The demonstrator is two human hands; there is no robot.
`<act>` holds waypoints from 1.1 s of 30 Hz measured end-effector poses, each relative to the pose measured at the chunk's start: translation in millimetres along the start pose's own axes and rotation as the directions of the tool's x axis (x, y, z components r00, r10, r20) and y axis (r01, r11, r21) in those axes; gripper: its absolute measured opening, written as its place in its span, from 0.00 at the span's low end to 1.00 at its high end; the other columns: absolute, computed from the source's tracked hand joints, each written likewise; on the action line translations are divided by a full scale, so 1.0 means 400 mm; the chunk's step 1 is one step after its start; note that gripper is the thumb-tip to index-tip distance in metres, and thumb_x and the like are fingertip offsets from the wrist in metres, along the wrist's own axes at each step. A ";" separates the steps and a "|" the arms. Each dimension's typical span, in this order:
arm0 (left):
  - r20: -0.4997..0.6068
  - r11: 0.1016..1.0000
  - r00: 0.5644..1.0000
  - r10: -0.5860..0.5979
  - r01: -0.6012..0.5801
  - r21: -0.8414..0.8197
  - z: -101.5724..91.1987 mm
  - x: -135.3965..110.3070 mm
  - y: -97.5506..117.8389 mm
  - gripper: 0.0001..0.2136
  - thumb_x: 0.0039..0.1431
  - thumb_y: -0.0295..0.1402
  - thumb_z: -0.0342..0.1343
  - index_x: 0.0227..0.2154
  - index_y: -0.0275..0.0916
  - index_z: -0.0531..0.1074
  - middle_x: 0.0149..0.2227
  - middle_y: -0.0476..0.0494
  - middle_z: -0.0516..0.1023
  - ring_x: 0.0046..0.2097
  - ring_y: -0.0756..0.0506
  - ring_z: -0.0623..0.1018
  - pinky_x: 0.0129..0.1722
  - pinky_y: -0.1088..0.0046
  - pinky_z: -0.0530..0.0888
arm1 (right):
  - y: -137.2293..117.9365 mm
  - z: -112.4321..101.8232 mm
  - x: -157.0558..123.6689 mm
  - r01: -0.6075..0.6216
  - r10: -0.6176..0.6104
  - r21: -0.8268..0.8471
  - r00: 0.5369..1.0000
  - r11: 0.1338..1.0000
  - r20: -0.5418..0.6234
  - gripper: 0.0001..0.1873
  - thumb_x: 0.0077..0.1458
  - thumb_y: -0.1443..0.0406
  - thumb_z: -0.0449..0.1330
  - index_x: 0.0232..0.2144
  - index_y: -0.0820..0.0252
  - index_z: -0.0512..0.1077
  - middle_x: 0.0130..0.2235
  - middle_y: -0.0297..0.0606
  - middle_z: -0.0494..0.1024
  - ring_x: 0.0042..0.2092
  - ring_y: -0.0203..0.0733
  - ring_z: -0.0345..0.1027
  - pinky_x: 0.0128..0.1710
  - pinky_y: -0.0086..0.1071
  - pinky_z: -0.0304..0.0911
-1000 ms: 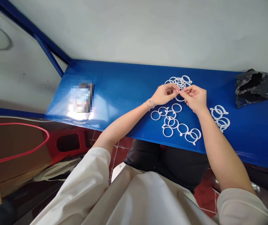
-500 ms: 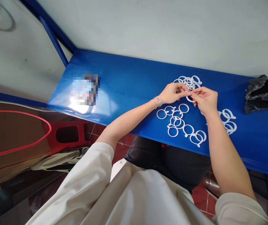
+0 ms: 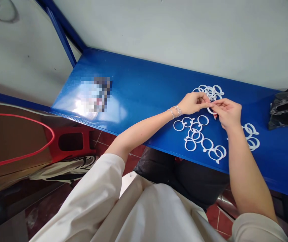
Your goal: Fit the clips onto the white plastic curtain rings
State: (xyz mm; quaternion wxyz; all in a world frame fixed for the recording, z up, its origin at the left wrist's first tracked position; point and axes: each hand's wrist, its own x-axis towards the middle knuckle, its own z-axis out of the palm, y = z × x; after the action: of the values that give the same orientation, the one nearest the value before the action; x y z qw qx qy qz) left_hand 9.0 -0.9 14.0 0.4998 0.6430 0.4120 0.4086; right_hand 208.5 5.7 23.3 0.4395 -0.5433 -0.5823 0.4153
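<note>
**Two-Hand Pinch on a White Ring**

Head view: the left hand [image 3: 193,103] and right hand [image 3: 227,112] are closing their fingertips [image 3: 218,105] narrowly on a white plastic ring [image 3: 210,111], which is sitting nearer the right hand, just before a heap of rings [image 3: 209,92] on the blue tabletop [image 3: 139,84]

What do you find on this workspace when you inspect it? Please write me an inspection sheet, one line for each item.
surface: glossy blue bench top, with glare at the left end.
job's things: one white plastic ring held between both hands; three groups of loose white plastic rings lie around them, some overlapping.
clutter: crumpled black bag at the right end; pixelated flat object at the left.
hands: left hand, wearing silver bracelets, and right hand both pinch the ring.
cables: red cord loops beyond the bench's left end.
surroundings: pale wall, red stool, cardboard box, red tiled floor.
</note>
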 end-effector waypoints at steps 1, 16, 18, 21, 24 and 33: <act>0.002 1.000 1.000 -0.004 0.004 -0.002 0.000 0.000 -0.001 0.14 0.70 0.41 0.69 0.41 0.32 0.81 0.36 0.42 0.83 0.32 0.50 0.80 0.41 0.68 0.76 | 0.000 0.000 0.000 0.001 -0.001 -0.002 1.000 1.000 0.005 0.27 0.31 0.49 0.86 0.26 0.59 0.83 0.21 0.39 0.78 0.18 0.38 0.64 0.16 0.34 0.56; -0.048 0.980 0.999 0.015 -0.024 -0.199 0.009 0.006 -0.023 0.26 0.53 0.56 0.78 0.33 0.35 0.79 0.30 0.44 0.84 0.27 0.51 0.82 0.30 0.75 0.79 | -0.015 -0.019 -0.001 -0.080 0.059 0.087 0.974 0.993 0.220 0.24 0.42 0.48 0.79 0.30 0.58 0.78 0.23 0.30 0.76 0.20 0.31 0.61 0.19 0.28 0.57; -0.042 0.977 0.999 0.010 -0.018 -0.214 0.005 0.009 -0.024 0.28 0.50 0.58 0.79 0.34 0.36 0.80 0.30 0.43 0.84 0.26 0.49 0.82 0.26 0.75 0.79 | -0.007 -0.024 0.004 -0.078 0.051 0.104 0.970 0.992 0.239 0.24 0.45 0.48 0.79 0.31 0.59 0.78 0.23 0.30 0.76 0.21 0.33 0.63 0.20 0.28 0.58; -0.037 0.976 0.999 -0.001 -0.007 -0.219 0.001 0.005 -0.019 0.29 0.48 0.59 0.79 0.37 0.36 0.84 0.31 0.41 0.86 0.28 0.46 0.85 0.26 0.72 0.82 | 0.004 -0.026 0.007 -0.079 0.043 0.137 0.968 0.987 0.247 0.20 0.49 0.52 0.78 0.32 0.59 0.78 0.23 0.29 0.76 0.22 0.33 0.63 0.20 0.27 0.59; -0.072 0.981 0.997 -0.018 0.004 -0.193 -0.001 0.001 -0.011 0.27 0.48 0.57 0.79 0.35 0.37 0.85 0.31 0.40 0.87 0.29 0.44 0.86 0.27 0.70 0.84 | 0.010 -0.025 0.010 -0.077 0.026 0.164 0.957 0.983 0.290 0.14 0.54 0.58 0.76 0.33 0.60 0.78 0.25 0.30 0.78 0.24 0.33 0.66 0.20 0.27 0.58; -0.140 0.994 0.988 -0.058 0.045 -0.100 -0.003 -0.003 -0.008 0.22 0.47 0.52 0.80 0.33 0.37 0.86 0.31 0.41 0.87 0.30 0.44 0.86 0.30 0.66 0.87 | 0.029 -0.028 0.018 0.000 -0.053 0.147 0.934 0.989 0.354 0.09 0.61 0.62 0.72 0.34 0.62 0.77 0.31 0.34 0.81 0.29 0.33 0.69 0.28 0.27 0.66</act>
State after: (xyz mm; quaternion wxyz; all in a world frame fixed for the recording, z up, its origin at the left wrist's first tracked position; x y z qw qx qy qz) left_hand 6.9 -1.2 11.1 0.5098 0.5764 0.4430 0.4600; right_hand 222.2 13.7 15.8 0.3701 -0.4176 -0.6281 0.5423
